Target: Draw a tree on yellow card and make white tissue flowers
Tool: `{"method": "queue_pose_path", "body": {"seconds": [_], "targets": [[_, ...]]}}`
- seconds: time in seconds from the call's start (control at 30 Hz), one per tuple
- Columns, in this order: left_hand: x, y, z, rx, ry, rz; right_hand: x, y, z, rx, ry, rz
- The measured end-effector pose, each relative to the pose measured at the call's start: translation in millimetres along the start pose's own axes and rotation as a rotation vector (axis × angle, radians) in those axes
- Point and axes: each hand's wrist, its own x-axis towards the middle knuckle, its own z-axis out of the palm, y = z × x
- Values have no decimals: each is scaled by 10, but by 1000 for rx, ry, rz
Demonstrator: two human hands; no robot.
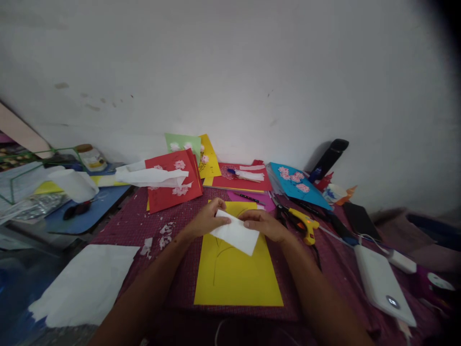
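Note:
Between my hands is a piece of white tissue paper (pixel 237 235), tilted and held above a yellow sheet (pixel 245 283). My left hand (pixel 207 218) pinches its upper left edge, thumb on top. On the upper right edge, my right hand (pixel 264 223) grips it with thumb and fingers. Thin dark curved lines are drawn on the yellow sheet, partly hidden by the tissue and hands. Right of my right hand lies a yellow glue gun (pixel 305 225) with a dark cord. Scissors (pixel 279 204) rest just behind it.
A red card with pink paper flowers (pixel 175 192) lies back left under white tissue strips (pixel 154 177). At back right is a blue flower card (pixel 297 185). A white power bank (pixel 383 283) sits at right, a large white sheet (pixel 84 283) at left. Paper scraps (pixel 166 234) dot the purple cloth.

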Motion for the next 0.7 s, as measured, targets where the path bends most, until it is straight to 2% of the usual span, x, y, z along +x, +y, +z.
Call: {"method": "queue_pose_path", "body": {"seconds": [0.13, 0.27, 0.37, 0.53, 0.63, 0.7], "targets": [[-44, 43, 55, 34, -135, 4, -13, -5, 101, -103, -107, 48], [-47, 33, 75, 13, -204, -10, 22, 66, 154, -175, -88, 65], [-13, -39, 92, -144, -171, -52, 47, 97, 153, -181, 25, 83], [42, -89, 232, -526, 89, -137, 122, 126, 173, -176, 338, -5], [49, -80, 342, -696, 80, -220, 177, 166, 220, -131, 470, -76], [54, -90, 384, -712, 100, -231, 200, 193, 256, -123, 526, -110]]}}
